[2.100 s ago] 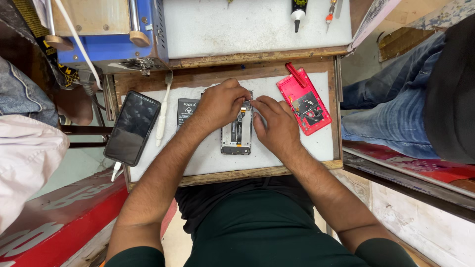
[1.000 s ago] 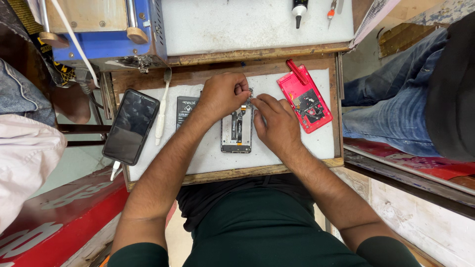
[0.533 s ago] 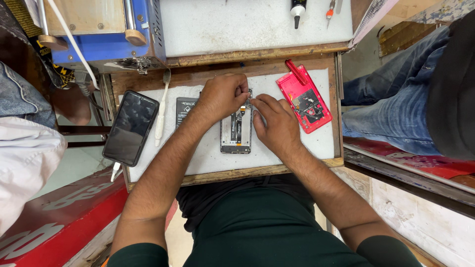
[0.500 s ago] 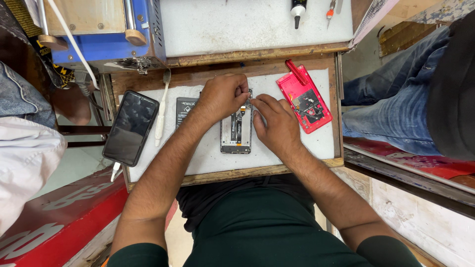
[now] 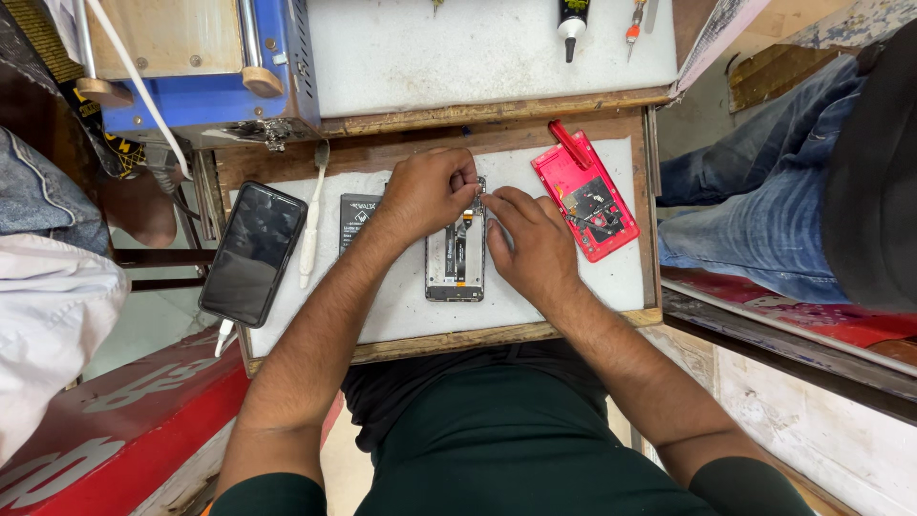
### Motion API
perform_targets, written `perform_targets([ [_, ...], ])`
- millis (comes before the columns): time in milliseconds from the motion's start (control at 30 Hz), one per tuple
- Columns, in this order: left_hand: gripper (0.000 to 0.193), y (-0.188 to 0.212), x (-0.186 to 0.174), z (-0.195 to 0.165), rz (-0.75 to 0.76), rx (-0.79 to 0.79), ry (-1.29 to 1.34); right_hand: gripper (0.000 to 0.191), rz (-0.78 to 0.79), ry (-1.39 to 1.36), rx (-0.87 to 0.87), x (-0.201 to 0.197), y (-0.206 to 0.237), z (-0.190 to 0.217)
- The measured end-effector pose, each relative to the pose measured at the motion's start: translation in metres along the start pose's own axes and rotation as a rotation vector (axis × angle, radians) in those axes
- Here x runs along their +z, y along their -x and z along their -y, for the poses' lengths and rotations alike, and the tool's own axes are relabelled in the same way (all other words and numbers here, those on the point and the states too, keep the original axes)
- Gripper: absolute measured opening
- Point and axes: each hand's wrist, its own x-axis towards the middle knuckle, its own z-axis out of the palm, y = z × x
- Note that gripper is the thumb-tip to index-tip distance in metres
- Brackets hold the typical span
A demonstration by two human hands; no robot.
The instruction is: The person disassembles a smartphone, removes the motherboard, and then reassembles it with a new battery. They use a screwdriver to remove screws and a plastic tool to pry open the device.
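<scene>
Change: almost nothing has moved since the earlier frames; both hands stay bunched over the top end of the opened phone [image 5: 456, 263].
Tray: one white-lined wooden tray [image 5: 611, 277] lies under all the fingers.
Phones: three. The opened one lies under the fingertips, a dark one [image 5: 252, 251] sits well left of the left hand's fingers, and a red shell [image 5: 585, 203] is just right of the right hand's fingers.
Left hand: left hand [image 5: 427, 188], fingers curled and pinched together at the phone's top edge; what they pinch is too small to tell.
Right hand: right hand [image 5: 528, 245], fingertips pressed down beside the left ones, palm over the phone's right side.
Battery: one dark battery [image 5: 358, 212], just left of the left hand's fingers.
Handling: the opened phone looks light, stiff and fragile inside; best held by its long edges.
</scene>
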Motion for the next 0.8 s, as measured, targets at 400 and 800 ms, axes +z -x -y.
perform_targets([
  [400,0.015,0.019,0.006,0.003,-0.044,0.097,-0.031,0.037,-0.016,-0.036,-0.006,0.001,0.001,-0.003],
  [800,0.012,0.023,0.016,0.002,-0.149,0.174,-0.115,0.033,-0.032,-0.040,0.005,0.004,0.003,-0.005],
])
